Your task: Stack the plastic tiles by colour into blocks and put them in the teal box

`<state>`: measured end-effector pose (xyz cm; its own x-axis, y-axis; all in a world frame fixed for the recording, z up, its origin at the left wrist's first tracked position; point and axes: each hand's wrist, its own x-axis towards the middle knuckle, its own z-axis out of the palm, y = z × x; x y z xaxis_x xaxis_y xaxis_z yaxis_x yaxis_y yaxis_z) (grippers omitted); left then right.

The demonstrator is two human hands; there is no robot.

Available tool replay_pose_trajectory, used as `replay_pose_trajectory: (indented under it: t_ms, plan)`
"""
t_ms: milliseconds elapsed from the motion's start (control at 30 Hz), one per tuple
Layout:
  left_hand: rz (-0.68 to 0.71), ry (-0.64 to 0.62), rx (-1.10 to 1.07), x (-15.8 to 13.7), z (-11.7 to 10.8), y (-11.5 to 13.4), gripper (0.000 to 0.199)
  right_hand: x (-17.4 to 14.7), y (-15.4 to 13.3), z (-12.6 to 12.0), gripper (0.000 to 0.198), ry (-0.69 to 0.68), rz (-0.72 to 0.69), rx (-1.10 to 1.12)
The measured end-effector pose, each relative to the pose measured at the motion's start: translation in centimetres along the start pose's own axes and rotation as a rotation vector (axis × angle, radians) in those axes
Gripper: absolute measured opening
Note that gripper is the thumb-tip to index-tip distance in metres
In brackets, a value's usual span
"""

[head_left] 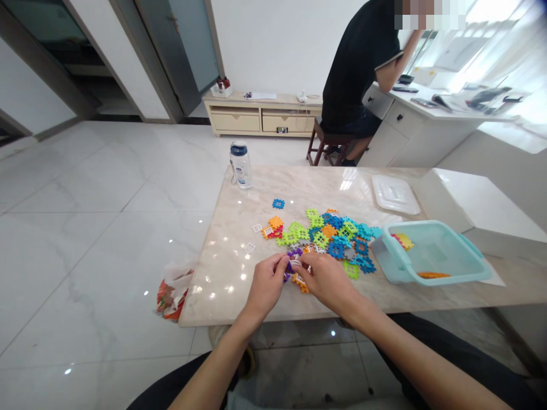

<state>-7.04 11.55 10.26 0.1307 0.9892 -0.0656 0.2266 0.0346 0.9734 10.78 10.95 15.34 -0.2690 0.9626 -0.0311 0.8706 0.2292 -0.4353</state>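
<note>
Left hand and right hand pinch purple piece and white piece between fingertips, by near edge of table; best keep pieces square, press evenly, avoid bending.

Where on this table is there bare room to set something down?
Two patches of the table look free: the near-left one, between its left edge, the left hand and the loose white pieces; and the far strip between the bottle and the lid, beyond the blue tile. It is crowded where the colourful pile reaches right to the tub.
</note>
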Motion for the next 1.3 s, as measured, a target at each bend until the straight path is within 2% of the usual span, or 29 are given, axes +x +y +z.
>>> replay_pose_trajectory:
  t_ms: [367,600,700,933,1300]
  plan:
    - [0.028,0.039,0.101,-0.3,-0.1,0.4,0.035,-0.7,-0.5,0.1,0.031,-0.083,-0.057,-0.219]
    - [-0.018,-0.069,-0.186,0.0,0.3,-0.4,0.036,-0.7,-0.6,0.0,0.034,-0.106,-0.012,-0.258]
    - [-0.005,-0.085,-0.220,-0.1,0.4,-0.4,0.036,-0.7,-0.4,0.1,0.033,-0.123,-0.013,-0.297]
    - [-0.013,-0.071,-0.194,-0.2,0.6,0.1,0.037,-0.4,-0.4,0.2,0.032,-0.140,0.007,-0.299]
    - [0.066,0.018,-0.067,-0.5,0.7,-0.3,0.033,-0.1,-1.4,-0.3,0.033,-0.168,0.016,-0.307]
